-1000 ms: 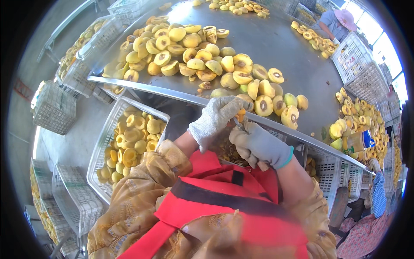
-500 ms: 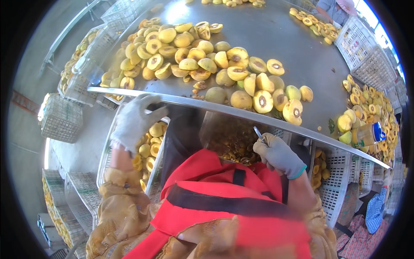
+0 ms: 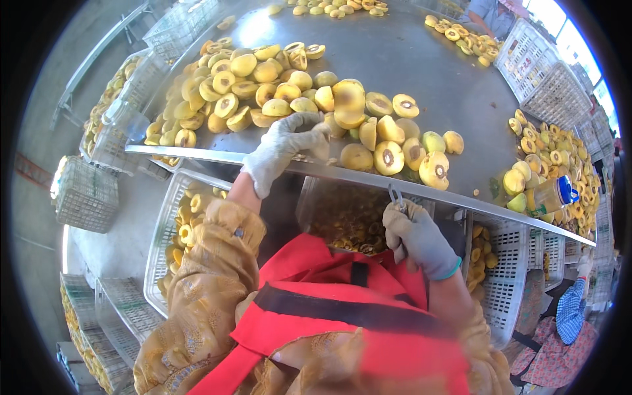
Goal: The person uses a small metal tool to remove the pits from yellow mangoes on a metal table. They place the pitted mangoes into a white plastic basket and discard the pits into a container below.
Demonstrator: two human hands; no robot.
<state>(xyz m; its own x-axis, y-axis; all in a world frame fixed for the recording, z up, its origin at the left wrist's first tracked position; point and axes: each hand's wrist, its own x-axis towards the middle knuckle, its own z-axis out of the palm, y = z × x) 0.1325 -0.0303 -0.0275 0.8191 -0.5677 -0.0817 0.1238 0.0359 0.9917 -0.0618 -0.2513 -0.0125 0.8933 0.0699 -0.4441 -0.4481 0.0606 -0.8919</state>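
Halved yellow peaches [image 3: 224, 82], several with brown pits showing, lie heaped along the near side of the metal table. My left hand [image 3: 283, 151], in a pale glove, reaches over the table's edge beside the heap. Its fingers curl downward, and whatever lies under them is hidden. Below the edge on the right, my right hand [image 3: 415, 234] in a grey glove with a teal cuff is closed around a small metal tool [image 3: 395, 193] with a loop-like tip. Under the table, between my hands, a bin [image 3: 309, 204] contains dark brown and yellowish scraps.
A white crate [image 3: 158, 257] of peach halves stands below my left arm, another crate [image 3: 510, 283] to the right. On the table's right are more peaches [image 3: 559, 158] and a clear jar with a blue lid [image 3: 553, 195]. Another person [image 3: 490, 18] is across the table.
My left hand has moved right and up from beside the table edge to the peaches, covering where a peach half lay. My right hand keeps the tool, its tip now pointing more upright.
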